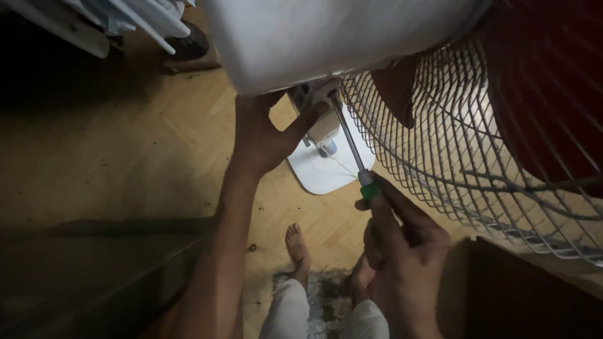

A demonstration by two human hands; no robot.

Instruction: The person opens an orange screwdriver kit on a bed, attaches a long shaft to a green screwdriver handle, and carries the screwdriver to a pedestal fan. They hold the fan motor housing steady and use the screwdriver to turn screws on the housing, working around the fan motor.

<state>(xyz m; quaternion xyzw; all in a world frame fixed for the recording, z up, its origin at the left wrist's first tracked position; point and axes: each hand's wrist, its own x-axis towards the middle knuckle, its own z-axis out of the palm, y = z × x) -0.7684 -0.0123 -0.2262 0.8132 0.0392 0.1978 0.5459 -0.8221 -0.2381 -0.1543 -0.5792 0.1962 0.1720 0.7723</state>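
Note:
A standing fan fills the upper right: its white motor housing [326, 37] is close to the camera, its wire grille [452, 138] curves to the right over dark red blades [546, 81]. My left hand [264, 135] reaches up under the housing and grips the neck joint, thumb pressed by a screw point. My right hand [402, 242] holds a screwdriver [352, 147] by its green handle. The metal shaft runs up to the joint under the housing, beside my left thumb.
The fan's white base [323, 172] stands on a herringbone wood floor [125, 157]. My bare feet [296, 245] rest on a small patterned mat [323, 295]. Dark furniture [94, 276] lies at lower left and a dark wooden piece [521, 295] at lower right.

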